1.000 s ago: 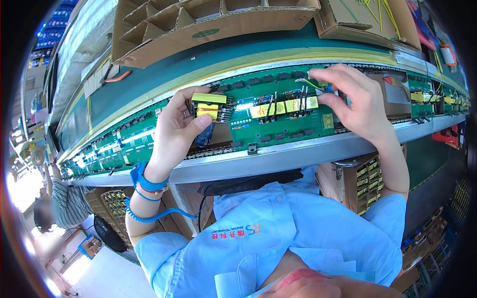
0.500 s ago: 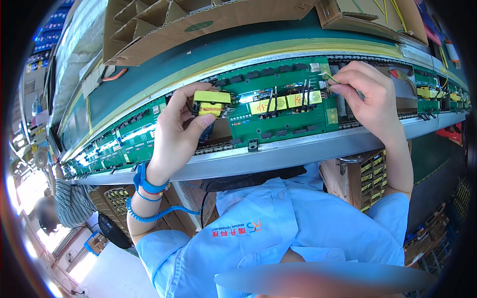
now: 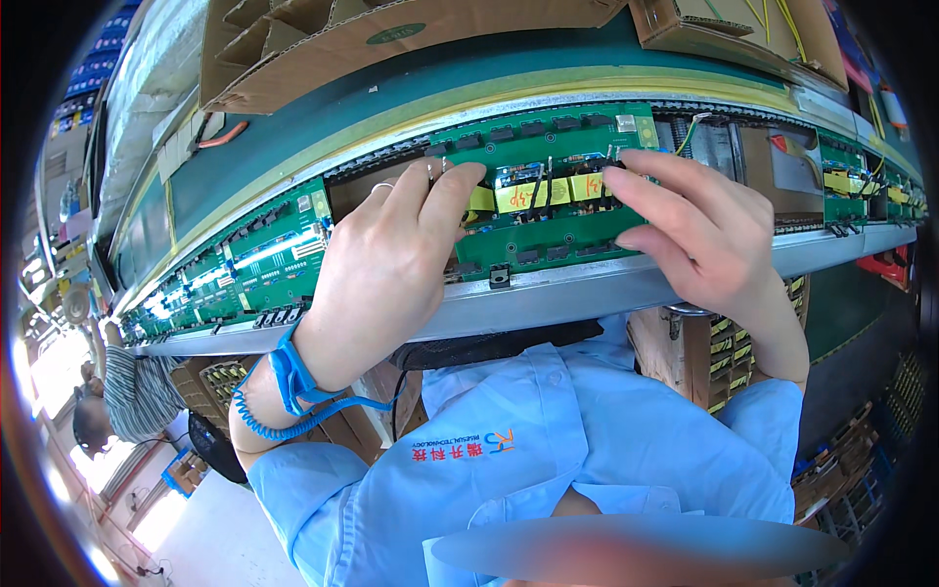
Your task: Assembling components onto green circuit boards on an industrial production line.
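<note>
A green circuit board [image 3: 523, 245] lies on the rail line in front of me, with yellow transformers [image 3: 533, 196] and upright black leads along its middle. My left hand [image 3: 391, 245] covers the board's left end, its fingers closed round a yellow transformer [image 3: 480, 202] seated there; most of that part is hidden. My right hand [image 3: 699, 220] is at the row's right end, thumb and fingers apart. Its fingertips reach the black leads there and seem to touch them. A thin green-yellow wire [image 3: 691, 133] sticks up beyond the board's right edge.
More populated green boards stand along the line at left [image 3: 264, 259] and right [image 3: 846, 181]. Behind it are a divided cardboard box [image 3: 411, 44] and another carton [image 3: 729, 39] with yellow wires. A blue coiled cord [image 3: 259, 416] runs from my left wrist strap. Another person is at far left.
My left hand has brought the yellow transformer down onto the board's left end. My right hand has let go of the thin wire and moved left to the black leads.
</note>
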### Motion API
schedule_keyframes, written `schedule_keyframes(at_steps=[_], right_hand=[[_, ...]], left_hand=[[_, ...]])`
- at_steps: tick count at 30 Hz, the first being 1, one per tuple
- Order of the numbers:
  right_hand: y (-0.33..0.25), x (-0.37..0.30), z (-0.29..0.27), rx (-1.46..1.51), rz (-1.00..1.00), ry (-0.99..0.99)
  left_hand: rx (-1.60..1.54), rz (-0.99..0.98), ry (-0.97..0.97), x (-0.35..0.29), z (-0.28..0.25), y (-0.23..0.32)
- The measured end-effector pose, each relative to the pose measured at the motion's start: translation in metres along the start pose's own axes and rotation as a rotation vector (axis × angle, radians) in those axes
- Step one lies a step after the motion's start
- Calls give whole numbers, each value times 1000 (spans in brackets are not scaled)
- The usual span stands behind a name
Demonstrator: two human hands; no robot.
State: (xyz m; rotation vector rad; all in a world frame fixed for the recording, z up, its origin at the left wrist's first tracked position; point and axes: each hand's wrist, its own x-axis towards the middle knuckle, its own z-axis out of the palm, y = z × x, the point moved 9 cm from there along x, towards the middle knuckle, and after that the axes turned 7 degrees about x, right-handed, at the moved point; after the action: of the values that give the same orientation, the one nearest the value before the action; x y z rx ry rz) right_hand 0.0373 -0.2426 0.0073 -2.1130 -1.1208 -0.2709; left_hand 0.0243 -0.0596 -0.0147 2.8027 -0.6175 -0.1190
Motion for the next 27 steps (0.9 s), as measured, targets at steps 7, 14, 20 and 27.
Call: schedule_keyframes(at_steps=[7,14,20,27], right_hand=[[7,4,23,-69,54,-105],[7,6,24,-73,74,-123],[8,6,25,-76,77,-117],[7,7,24,-80,62,-104]], left_hand=[[8,28,-40,7,2,0],[151,109,-107,15,6,8],[120,51,-115,14,12,5],[174,109,-16,8,10,9]])
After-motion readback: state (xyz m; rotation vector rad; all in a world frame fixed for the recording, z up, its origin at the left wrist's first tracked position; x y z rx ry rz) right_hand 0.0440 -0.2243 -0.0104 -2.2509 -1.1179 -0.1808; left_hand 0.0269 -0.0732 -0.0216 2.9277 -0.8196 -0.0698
